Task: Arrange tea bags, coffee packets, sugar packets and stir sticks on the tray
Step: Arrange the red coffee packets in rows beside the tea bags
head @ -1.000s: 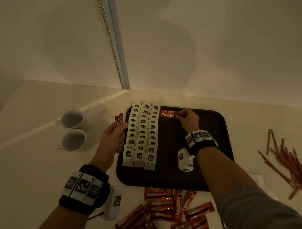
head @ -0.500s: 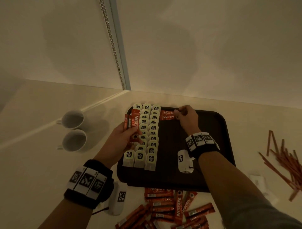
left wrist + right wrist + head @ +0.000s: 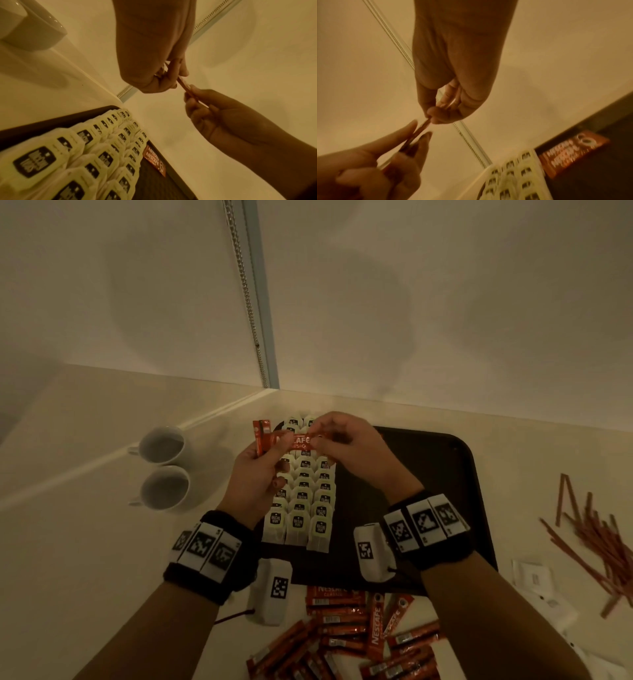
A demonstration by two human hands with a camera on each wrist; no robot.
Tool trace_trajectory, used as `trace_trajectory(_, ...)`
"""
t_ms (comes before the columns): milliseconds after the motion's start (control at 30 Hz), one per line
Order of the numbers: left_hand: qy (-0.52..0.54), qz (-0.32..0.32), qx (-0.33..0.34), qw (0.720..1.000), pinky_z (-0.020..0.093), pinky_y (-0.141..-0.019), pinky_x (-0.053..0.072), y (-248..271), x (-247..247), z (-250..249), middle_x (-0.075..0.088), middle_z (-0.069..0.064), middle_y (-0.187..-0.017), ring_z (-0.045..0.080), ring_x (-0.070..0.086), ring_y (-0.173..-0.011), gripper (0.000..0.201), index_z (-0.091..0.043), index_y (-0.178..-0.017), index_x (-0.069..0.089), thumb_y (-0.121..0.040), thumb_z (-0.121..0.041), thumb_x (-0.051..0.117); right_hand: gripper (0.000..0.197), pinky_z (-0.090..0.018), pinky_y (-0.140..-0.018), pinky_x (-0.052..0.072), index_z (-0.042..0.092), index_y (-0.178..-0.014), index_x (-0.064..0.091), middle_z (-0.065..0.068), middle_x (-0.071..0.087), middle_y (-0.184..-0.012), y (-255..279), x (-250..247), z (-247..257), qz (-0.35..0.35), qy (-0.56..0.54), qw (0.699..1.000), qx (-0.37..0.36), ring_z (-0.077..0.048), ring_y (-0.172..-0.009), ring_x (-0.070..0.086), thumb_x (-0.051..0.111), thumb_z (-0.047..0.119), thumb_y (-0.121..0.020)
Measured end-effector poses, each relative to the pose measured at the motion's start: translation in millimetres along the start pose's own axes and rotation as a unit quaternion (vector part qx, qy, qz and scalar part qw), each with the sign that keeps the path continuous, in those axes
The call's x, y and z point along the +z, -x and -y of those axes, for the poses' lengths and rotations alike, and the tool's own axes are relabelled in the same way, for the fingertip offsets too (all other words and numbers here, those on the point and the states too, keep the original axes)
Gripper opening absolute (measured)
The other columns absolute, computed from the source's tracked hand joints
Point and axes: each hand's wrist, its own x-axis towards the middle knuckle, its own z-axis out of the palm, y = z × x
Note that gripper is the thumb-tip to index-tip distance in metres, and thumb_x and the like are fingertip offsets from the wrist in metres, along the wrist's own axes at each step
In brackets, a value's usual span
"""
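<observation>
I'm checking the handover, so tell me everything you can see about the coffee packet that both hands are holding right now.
The coffee packet is a slim red-orange stick sachet with white Nescafe lettering, glossy like foil or plastic. It is held roughly level in the air above the tea bags. The left hand, which also grips a few more packets upright, holds one end; the right hand pinches the other. It looks sealed and touches nothing else.

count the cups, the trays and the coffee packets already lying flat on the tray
white cups: 2
tray: 1
coffee packets lying on the tray: 2
total: 5
</observation>
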Motion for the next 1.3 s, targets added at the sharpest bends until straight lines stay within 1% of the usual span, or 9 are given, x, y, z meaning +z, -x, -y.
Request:
trace_trajectory(133, 0.026, 0.002, -0.007, 1.0, 0.012, -0.038, 0.036, -1.4, -0.7, -3.8, 0.068, 0.0, -0.079, 0.005, 0.061, -0.058, 0.015, -0.01, -0.096, 0.063, -0.083, -0.018, 0.063, 0.019, -0.011, -0.059, 0.045, 0.008, -0.107, 0.064, -0.009, 0.067, -0.086, -0.8, -8.1, 13.7, -0.083, -0.004, 0.996, -0.044, 0.006, -0.062, 0.056, 0.062, 0.011, -0.088)
trace_trajectory(200, 0.061, 0.025, -0.011, 0.998, 0.01, -0.043, 0.043, 1.9, 4.5, -3.1, 0.073, 0.003, -0.086, 0.008, 0.068, -0.07, 0.013, -0.009, -0.097, 0.064, -0.087, -0.014, 0.059, 0.017, -0.011, -0.061, 0.046, 0.008, -0.103, 0.066, -0.003, 0.069, -0.086, -2.8, -7.6, 22.2, -0.117, -0.004, 0.991, -0.064, 0.005, -0.064, 0.059, 0.065, 0.013, -0.086)
trace_trajectory(300, 0.125, 0.057, -0.001, 0.991, 0.01, -0.056, 0.051, 6.0, 9.9, -1.0, 0.074, 0.006, -0.095, 0.013, 0.07, -0.084, 0.027, -0.006, -0.107, 0.064, -0.082, -0.014, 0.059, 0.011, -0.012, -0.065, 0.049, 0.013, -0.097, 0.067, 0.005, 0.068, -0.083, -4.2, -5.7, 33.8, -0.138, 0.039, 0.986, -0.089, 0.001, -0.067, 0.061, 0.066, 0.015, -0.086)
trace_trajectory(467, 0.02, 0.026, 0.066, 0.997, 0.014, -0.061, 0.053, 7.8, 8.0, -6.8, 0.074, 0.007, -0.082, 0.012, 0.069, -0.072, 0.014, -0.009, -0.097, 0.069, -0.085, -0.006, 0.063, 0.016, -0.022, -0.063, 0.056, 0.009, -0.1, 0.064, -0.007, 0.067, -0.086, -1.9, -12.8, 33.5, -0.112, -0.007, 0.992, -0.052, -0.01, -0.065, 0.065, 0.067, 0.01, -0.085)
trace_trajectory(567, -0.071, -0.003, 0.132, 0.989, 0.019, -0.065, 0.055, 7.4, 5.1, -16.7, 0.073, 0.004, -0.073, 0.014, 0.068, -0.067, 0.012, -0.012, -0.09, 0.07, -0.078, -0.007, 0.071, 0.016, -0.017, -0.061, 0.053, 0.0, -0.098, 0.057, -0.019, 0.066, -0.09, 2.2, -16.4, 23.3, -0.084, -0.079, 0.993, 0.007, -0.006, -0.066, 0.065, 0.065, 0.003, -0.084)
trace_trajectory(767, -0.152, 0.0, 0.22, 0.964, 0.019, -0.066, 0.053, 12.0, 9.4, -29.9, 0.073, -0.002, -0.073, 0.011, 0.07, -0.07, 0.012, -0.009, -0.087, 0.071, -0.075, -0.008, 0.075, 0.016, -0.019, -0.071, 0.054, 0.002, -0.099, 0.063, -0.01, 0.066, -0.089, 12.7, -6.4, 8.9, -0.064, -0.18, 0.981, 0.019, -0.01, -0.077, 0.066, 0.061, -0.001, -0.084)
trace_trajectory(1000, -0.21, -0.015, 0.259, 0.943, 0.018, -0.064, 0.053, 13.9, 13.8, -31.6, 0.073, -0.006, -0.07, 0.009, 0.07, -0.068, 0.008, -0.02, -0.08, 0.072, -0.078, -0.013, 0.075, 0.017, -0.019, -0.076, 0.055, 0.008, -0.099, 0.062, -0.008, 0.062, -0.096, 13.5, -3.0, 4.1, -0.052, -0.252, 0.966, 0.033, -0.008, -0.079, 0.065, 0.054, -0.003, -0.088)
trace_trajectory(1167, -0.249, -0.026, 0.257, 0.933, 0.034, -0.075, 0.057, 8.6, 12.1, -33.1, 0.074, 0.002, -0.074, 0.021, 0.071, -0.074, 0.01, -0.027, -0.077, 0.073, -0.077, -0.019, 0.077, 0.016, -0.02, -0.073, 0.055, 0.01, -0.1, 0.063, -0.005, 0.064, -0.095, 14.3, -2.2, -1.0, -0.054, -0.24, 0.969, 0.038, -0.007, -0.077, 0.065, 0.054, 0.002, -0.09)
trace_trajectory(1300, -0.216, -0.013, 0.224, 0.95, 0.027, -0.071, 0.057, 11.8, 15.4, -31.5, 0.074, 0.001, -0.076, 0.018, 0.072, -0.074, 0.006, -0.021, -0.082, 0.073, -0.082, -0.015, 0.072, 0.013, -0.017, -0.069, 0.053, 0.006, -0.097, 0.064, -0.007, 0.066, -0.087, 11.0, -8.8, -2.5, -0.061, -0.211, 0.975, 0.042, -0.009, -0.072, 0.063, 0.057, 0.001, -0.087)
